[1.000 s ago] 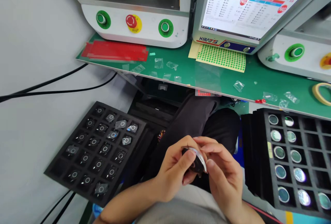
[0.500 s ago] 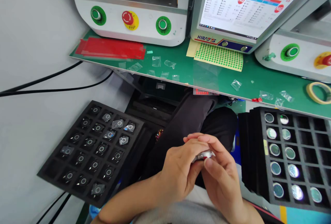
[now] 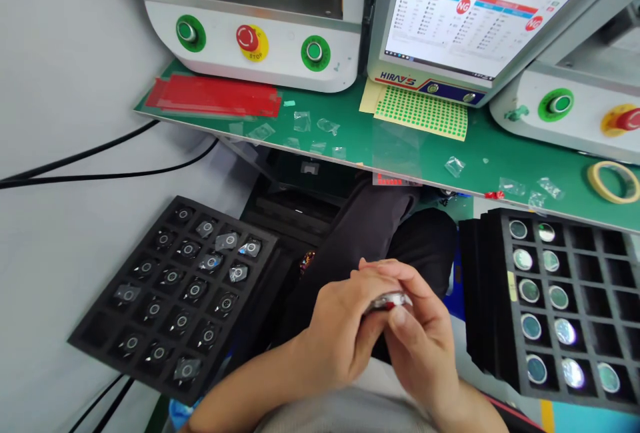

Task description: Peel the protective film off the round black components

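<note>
Over my lap, both hands are closed around a small silver-rimmed watch case [image 3: 393, 301] with a red mark on its side. My left hand [image 3: 340, 323] wraps it from the left, fingers across its top. My right hand [image 3: 420, 326] grips the right edge, its thumb against the near side; most of the case is hidden by fingers. To the left, a black foam tray [image 3: 93, 326] holds several dark watch parts with ring-shaped centres, some under clear film. On the right, another black tray [image 3: 603, 296] carries several round, shiny watch faces in its left columns.
Beyond the hands runs a green bench [image 3: 345, 113] with red strips [image 3: 215, 94], a green-dot sticker sheet [image 3: 423, 112], clear film scraps and a tape roll [image 3: 614, 182]. Behind stand a button panel [image 3: 280, 46] and a screen [image 3: 480, 16] showing NG marks. Black cables [image 3: 80, 146] hang left.
The hands and the watch case have shifted slightly to the left. Both hands keep their grip; the view has moved a little, and the trays look unchanged.
</note>
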Available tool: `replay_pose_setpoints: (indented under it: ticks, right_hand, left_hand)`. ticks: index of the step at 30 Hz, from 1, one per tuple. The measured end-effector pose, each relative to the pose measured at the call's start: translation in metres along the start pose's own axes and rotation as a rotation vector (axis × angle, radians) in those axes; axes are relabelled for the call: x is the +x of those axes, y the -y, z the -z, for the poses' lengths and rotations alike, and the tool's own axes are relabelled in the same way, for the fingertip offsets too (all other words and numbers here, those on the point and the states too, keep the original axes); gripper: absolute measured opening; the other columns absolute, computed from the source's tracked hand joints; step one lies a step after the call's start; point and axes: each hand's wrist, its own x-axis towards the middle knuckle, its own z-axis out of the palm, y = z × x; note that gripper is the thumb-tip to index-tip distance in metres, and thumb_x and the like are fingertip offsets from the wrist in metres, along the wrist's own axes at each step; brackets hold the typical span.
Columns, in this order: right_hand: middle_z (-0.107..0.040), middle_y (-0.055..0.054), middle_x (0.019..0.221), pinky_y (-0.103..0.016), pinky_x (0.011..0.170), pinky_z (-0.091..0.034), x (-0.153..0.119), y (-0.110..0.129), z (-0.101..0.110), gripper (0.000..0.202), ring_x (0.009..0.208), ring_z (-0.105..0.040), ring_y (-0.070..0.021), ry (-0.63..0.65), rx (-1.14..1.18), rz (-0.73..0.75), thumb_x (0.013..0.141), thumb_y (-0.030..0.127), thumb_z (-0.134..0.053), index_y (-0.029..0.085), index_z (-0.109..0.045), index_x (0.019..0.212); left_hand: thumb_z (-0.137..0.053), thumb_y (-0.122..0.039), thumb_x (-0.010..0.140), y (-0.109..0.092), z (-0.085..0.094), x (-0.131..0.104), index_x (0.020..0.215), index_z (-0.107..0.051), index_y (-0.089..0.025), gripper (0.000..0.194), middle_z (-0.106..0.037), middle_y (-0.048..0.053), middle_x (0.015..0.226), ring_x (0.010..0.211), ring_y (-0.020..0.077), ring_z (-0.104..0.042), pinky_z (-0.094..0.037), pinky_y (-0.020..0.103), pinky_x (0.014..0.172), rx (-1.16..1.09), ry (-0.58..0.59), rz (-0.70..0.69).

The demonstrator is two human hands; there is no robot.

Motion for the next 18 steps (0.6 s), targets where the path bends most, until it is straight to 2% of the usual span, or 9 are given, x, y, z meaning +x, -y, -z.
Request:
replay_pose_setpoints:
  ticks: [1, 3, 5, 6, 10, 15, 18]
  right_hand:
    - [-0.069, -0.006, 0.121, -0.04, 0.099, -0.056, 0.001, 0.002, 0.003, 0.034, 0.111, -0.067, -0.0228, 0.02, -0.106, 0.048, 0.088, 0.035, -0.068, 0.029, -0.065, 0.121]
    - [-0.061, -0.009, 0.133, -0.051, 0.108, -0.048, 0.002, 0.003, 0.011, 0.055, 0.121, -0.059, -0.0281, 0.049, -0.334, 0.222, 0.08, 0.029, -0.076, 0.028, -0.057, 0.131]
    - [-0.058, -0.01, 0.136, -0.057, 0.112, -0.041, 0.003, 0.003, 0.018, 0.072, 0.128, -0.053, -0.0312, 0.105, -0.471, 0.398, 0.073, 0.018, -0.079, 0.027, -0.049, 0.138]
    - [-0.06, -0.009, 0.134, -0.058, 0.111, -0.042, 0.004, 0.002, 0.021, 0.076, 0.127, -0.054, -0.0315, 0.141, -0.492, 0.449, 0.071, 0.014, -0.078, 0.028, -0.047, 0.14]
    - [-0.068, -0.008, 0.124, -0.058, 0.103, -0.052, 0.009, 0.0, 0.028, 0.072, 0.114, -0.065, -0.0304, 0.243, -0.449, 0.496, 0.072, 0.013, -0.077, 0.028, -0.051, 0.137]
    - [-0.072, -0.008, 0.12, -0.06, 0.103, -0.052, 0.012, -0.001, 0.033, 0.066, 0.107, -0.07, -0.0301, 0.24, -0.368, 0.484, 0.072, 0.021, -0.084, 0.027, -0.056, 0.132]
    - [-0.072, -0.009, 0.12, -0.06, 0.104, -0.051, 0.011, -0.002, 0.036, 0.066, 0.108, -0.07, -0.0304, 0.245, -0.352, 0.476, 0.07, 0.021, -0.086, 0.027, -0.057, 0.129]
  left_hand:
    - [-0.05, -0.027, 0.098, -0.003, -0.001, 0.001, 0.106, -0.063, -0.017, 0.019, -0.072, 0.008, 0.095, 0.064, 0.0116, -0.061, -0.049, 0.021, 0.06, -0.209, 0.012, 0.141]
    - [-0.048, -0.039, 0.099, -0.007, -0.004, 0.004, 0.092, -0.061, -0.015, 0.028, -0.067, 0.006, 0.08, 0.054, 0.0086, -0.05, -0.042, 0.019, 0.052, -0.635, 0.038, 0.403]
    - [-0.054, -0.044, 0.095, -0.01, -0.006, 0.007, 0.086, -0.059, -0.014, 0.031, -0.061, 0.003, 0.07, 0.055, 0.0092, -0.05, -0.042, 0.019, 0.054, -0.927, 0.04, 0.561]
    - [-0.057, -0.043, 0.093, -0.01, -0.007, 0.008, 0.085, -0.059, -0.014, 0.031, -0.06, 0.002, 0.067, 0.055, 0.0095, -0.051, -0.042, 0.019, 0.055, -1.003, 0.037, 0.605]
    - [-0.059, -0.044, 0.091, -0.008, -0.009, 0.008, 0.082, -0.062, -0.013, 0.033, -0.056, 0.001, 0.06, 0.049, 0.0087, -0.046, -0.036, 0.019, 0.049, -1.105, 0.049, 0.631]
    - [-0.053, -0.056, 0.092, -0.006, -0.015, 0.005, 0.075, -0.058, -0.014, 0.045, -0.05, 0.0, 0.054, 0.05, 0.0092, -0.043, -0.03, 0.017, 0.045, -1.075, 0.088, 0.573]
    - [-0.05, -0.055, 0.095, -0.005, -0.019, 0.003, 0.073, -0.056, -0.015, 0.045, -0.047, -0.002, 0.051, 0.047, 0.0084, -0.039, -0.03, 0.017, 0.044, -1.062, 0.071, 0.559]
